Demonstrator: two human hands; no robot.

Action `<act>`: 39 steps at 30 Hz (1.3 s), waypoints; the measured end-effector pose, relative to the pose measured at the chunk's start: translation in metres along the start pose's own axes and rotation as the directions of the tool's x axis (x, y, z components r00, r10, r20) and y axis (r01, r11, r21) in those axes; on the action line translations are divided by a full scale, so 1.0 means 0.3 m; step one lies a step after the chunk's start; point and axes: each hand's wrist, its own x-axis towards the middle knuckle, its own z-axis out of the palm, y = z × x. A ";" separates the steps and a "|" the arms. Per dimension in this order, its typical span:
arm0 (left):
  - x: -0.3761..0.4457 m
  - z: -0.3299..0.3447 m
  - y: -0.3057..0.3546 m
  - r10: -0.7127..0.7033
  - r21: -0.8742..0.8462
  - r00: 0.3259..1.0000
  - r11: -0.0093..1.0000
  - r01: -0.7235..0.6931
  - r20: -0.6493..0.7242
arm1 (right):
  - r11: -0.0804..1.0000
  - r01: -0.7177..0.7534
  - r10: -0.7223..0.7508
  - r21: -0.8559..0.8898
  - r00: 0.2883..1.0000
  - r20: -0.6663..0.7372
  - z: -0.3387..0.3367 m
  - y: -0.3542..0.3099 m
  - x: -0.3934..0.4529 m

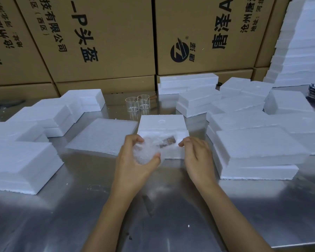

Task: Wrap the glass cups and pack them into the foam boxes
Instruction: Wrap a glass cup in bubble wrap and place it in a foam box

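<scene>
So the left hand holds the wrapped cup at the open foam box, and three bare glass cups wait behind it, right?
Not quite: the head view shows two bare glass cups behind the open foam box, not three. The left hand does hold the wrapped cup there.

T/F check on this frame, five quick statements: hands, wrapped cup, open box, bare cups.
1. The left hand grips a bubble-wrapped bundle. True.
2. Two bare glass cups stand on the table behind the open foam box. True.
3. The right hand holds a bare glass cup. False: its fingertips are at the foam box's edge, and it holds no cup.
4. The bare cups lie on their sides. False: both stand upright.
5. The table is wooden. False: it is shiny metal.
</scene>
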 end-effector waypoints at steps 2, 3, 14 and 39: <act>0.025 -0.016 0.014 0.000 -0.054 0.999 0.999 -0.002 -0.045 | 0.999 0.026 -0.027 -0.040 1.000 -0.011 0.000 0.009 0.005; 0.043 -0.024 0.022 0.011 -0.063 0.999 0.998 -0.014 -0.047 | 0.998 0.035 -0.036 -0.052 0.999 -0.015 0.002 0.012 0.007; 0.292 0.038 -0.007 0.033 0.088 0.955 0.994 -0.062 0.295 | 0.995 -0.002 0.007 -0.104 0.999 0.046 0.006 0.005 0.013; 0.226 0.098 -0.113 -0.048 0.194 0.957 0.981 -0.008 0.287 | 0.985 -0.058 0.076 -0.164 0.991 0.107 0.048 -0.113 0.297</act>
